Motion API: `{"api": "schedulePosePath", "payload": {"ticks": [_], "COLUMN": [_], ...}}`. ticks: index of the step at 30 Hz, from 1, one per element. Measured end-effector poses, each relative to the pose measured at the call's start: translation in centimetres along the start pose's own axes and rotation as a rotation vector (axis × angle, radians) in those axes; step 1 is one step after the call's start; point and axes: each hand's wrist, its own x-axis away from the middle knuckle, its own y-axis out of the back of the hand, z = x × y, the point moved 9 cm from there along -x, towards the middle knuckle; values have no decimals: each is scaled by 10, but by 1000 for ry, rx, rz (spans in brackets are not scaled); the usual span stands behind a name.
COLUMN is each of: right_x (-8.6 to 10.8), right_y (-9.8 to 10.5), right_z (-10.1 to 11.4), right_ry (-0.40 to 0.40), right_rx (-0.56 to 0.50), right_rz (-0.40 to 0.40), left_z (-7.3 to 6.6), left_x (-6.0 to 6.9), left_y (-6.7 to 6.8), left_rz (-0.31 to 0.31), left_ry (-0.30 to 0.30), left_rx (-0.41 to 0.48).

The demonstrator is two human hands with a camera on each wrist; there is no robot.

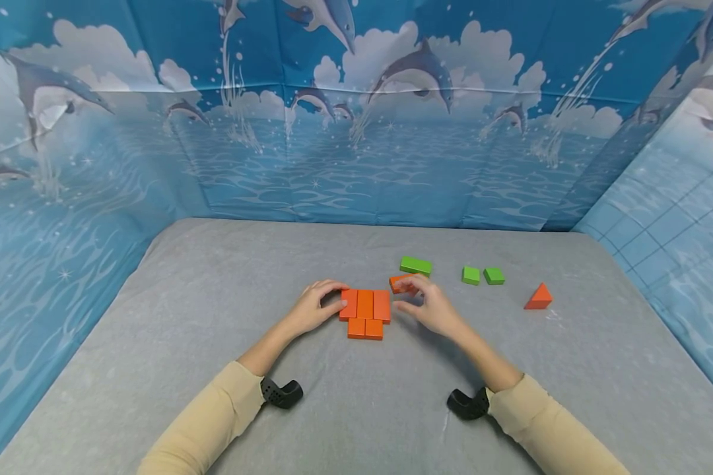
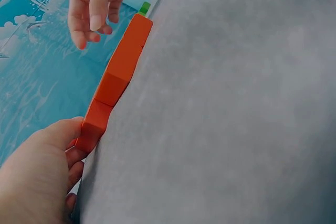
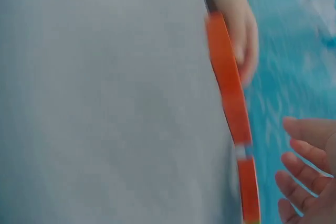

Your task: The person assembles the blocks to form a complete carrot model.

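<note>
Left hand at the orange cluster, right hand spread above a loose block

Your forearms reach inward from either side over the grey cloth (image 1: 214, 264), each with a black wrist mount (image 1: 282, 394). Your left hand (image 1: 316, 309) lies low at the left side of the orange cluster (image 1: 365, 305), thumb nearer you and the other fingers beyond. Your right hand (image 1: 432, 307) hangs to the cluster's right, palm turned inward and raised off the cloth.

Your left thumb and forefinger are parted, their tips touching the leftmost block's edge and far corner; you are not lifting it. Your right thumb and fingers are loosely spread with air between them; in the head view they partly cover the loose orange block (image 1: 398, 286), but the wrist views show them apart from it.

You have five blocks in the cluster: three side by side in the far row, two against them in the near row. The loose one makes six. Beyond it lies one long green block (image 1: 416, 266); farther right are two small green blocks (image 1: 471, 276) and one red-orange triangular block (image 1: 539, 298).
</note>
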Motion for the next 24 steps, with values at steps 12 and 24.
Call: {"api": "schedulePosePath", "payload": {"ticks": [12,24], "right_x": [-18,-16], "right_y": [28,21], "right_z": [-62,-69], "right_ry": [-69,-51], "right_rx": [22,41], "right_rz": [55,91], "left_z": [-1,1], "left_x": [1,0], "left_y": [1,0], "left_rz": [-11,-10], "left_ry": [-18,-12], "left_rx": [8,-1]}}
